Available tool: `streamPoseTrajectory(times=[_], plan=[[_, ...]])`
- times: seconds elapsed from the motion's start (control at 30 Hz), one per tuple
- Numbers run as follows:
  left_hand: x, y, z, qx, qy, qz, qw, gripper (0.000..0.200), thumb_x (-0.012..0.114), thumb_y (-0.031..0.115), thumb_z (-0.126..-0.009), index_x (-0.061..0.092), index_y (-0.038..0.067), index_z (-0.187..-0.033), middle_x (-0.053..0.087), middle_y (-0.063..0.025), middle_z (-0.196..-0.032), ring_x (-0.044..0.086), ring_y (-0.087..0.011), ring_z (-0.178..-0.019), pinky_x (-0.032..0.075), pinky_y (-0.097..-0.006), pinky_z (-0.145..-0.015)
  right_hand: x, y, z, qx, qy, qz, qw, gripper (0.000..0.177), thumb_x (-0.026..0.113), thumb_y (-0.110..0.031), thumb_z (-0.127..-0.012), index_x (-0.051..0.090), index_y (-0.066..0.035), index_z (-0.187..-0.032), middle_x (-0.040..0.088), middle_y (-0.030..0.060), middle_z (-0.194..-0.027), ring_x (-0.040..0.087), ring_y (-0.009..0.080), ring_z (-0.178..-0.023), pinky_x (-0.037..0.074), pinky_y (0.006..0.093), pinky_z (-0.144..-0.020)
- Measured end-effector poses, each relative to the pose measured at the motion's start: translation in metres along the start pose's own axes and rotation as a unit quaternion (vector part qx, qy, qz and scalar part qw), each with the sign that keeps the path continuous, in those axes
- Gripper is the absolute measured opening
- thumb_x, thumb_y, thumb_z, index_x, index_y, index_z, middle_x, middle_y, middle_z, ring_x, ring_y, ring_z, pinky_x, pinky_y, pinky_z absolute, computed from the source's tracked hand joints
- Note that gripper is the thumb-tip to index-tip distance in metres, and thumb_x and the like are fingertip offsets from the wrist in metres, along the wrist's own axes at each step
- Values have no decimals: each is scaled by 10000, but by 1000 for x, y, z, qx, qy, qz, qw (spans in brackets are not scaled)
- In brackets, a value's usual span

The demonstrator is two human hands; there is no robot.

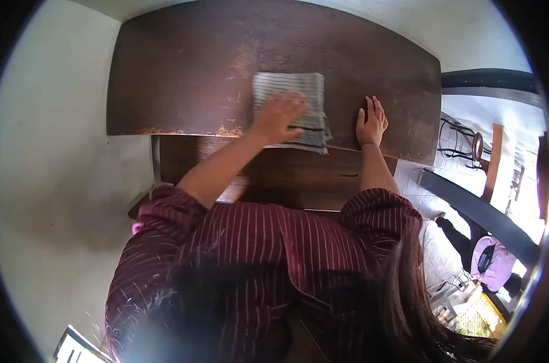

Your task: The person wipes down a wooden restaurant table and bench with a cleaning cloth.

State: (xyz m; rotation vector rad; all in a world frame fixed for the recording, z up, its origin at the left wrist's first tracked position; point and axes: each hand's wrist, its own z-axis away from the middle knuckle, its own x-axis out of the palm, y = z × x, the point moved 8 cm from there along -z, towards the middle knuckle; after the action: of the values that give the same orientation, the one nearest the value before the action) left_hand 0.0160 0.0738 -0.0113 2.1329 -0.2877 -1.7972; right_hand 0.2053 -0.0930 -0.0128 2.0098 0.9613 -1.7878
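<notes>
My left hand [280, 115] lies palm down on a folded cloth [310, 91], grey and white with dark stripes. Its fingers are spread over the fabric and a little blurred, with the thumb apart from them. The cloth rests at the front edge of a worn dark brown wooden table [177, 72], and its lower corner hangs slightly past that edge. Farther right, my right hand [372, 123] is flat on the bare wood with fingers stretched out, holding nothing and apart from the cloth.
A lower wooden ledge [286, 175] runs beneath the table's front edge. Pale wall [50, 133] borders the left side. To the right are black cables [459, 142], a dark beam [480, 209] and a person in a pink top [498, 266].
</notes>
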Motion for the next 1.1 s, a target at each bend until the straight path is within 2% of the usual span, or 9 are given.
streamPoseTrajectory(times=[0.2,0.3,0.4,0.47,0.6,0.67,0.77,0.9,1.1], plan=[[-107,-202,154,-344,84,-148,923,586,595,315,-758,444,39,-1253,398,-156,-1333,356,-302,-1243,261,-426,-1029,-3,-2,3,1,-2,0,1000,400,453,-283,-865,454,-191,-1255,391,19,-1346,340,203,-1258,237,396,-1017],[-138,-286,271,-521,101,-240,813,615,490,438,-829,401,51,-1299,399,-147,-1335,324,-307,-1266,243,-425,-1037,-5,-2,0,-13,19,-5,1000,400,448,-283,-868,452,-193,-1258,394,13,-1343,344,199,-1255,234,396,-1018],[-117,-308,308,-520,181,-294,781,663,474,494,-824,385,53,-1311,360,-145,-1367,294,-291,-1287,229,-448,-1043,-2,-3,1,2,5,-3,1000,393,442,-284,-872,456,-199,-1256,395,8,-1344,348,195,-1254,238,395,-1016],[-107,-244,240,-580,100,-212,780,735,489,553,-784,352,89,-1338,329,-136,-1390,267,-278,-1303,201,-546,-1019,-2,-2,0,-3,9,4,1000,393,434,-286,-877,450,-206,-1262,392,2,-1349,345,191,-1258,239,396,-1015],[-53,-117,111,-265,-22,-102,959,790,555,530,-743,272,151,-1375,210,-99,-1444,179,-299,-1332,87,-620,-1021,3,-6,-1,15,-6,49,999,404,406,-269,-889,418,-217,-1289,380,13,-1361,350,206,-1257,295,403,-1004],[-48,-72,100,-153,-22,-76,985,767,551,527,-751,278,170,-1373,186,-66,-1456,174,-286,-1336,70,-637,-1015,4,-20,0,18,-12,68,997,421,391,-257,-894,399,-169,-1306,371,53,-1367,348,241,-1257,319,404,-999],[-53,-88,112,-100,-30,-46,994,739,544,516,-763,284,185,-1371,211,-53,-1449,183,-278,-1334,72,-618,-1029,10,-49,8,200,-34,119,972,536,412,-339,-880,340,-58,-1330,333,171,-1368,297,328,-1277,281,501,-1004],[-122,-198,183,-384,15,-121,915,671,589,430,-773,350,156,-1337,303,-71,-1412,256,-295,-1307,185,-516,-1049,26,-145,38,161,-36,108,980,575,422,-412,-868,306,-132,-1357,251,159,-1412,232,306,-1310,208,524,-1030],[-159,-346,343,-534,194,-214,795,649,495,468,-826,340,109,-1344,309,-121,-1401,307,-285,-1280,244,-515,-1013,30,-157,41,143,-43,69,986,573,420,-434,-865,282,-206,-1372,210,122,-1437,184,277,-1331,139,496,-1057]])
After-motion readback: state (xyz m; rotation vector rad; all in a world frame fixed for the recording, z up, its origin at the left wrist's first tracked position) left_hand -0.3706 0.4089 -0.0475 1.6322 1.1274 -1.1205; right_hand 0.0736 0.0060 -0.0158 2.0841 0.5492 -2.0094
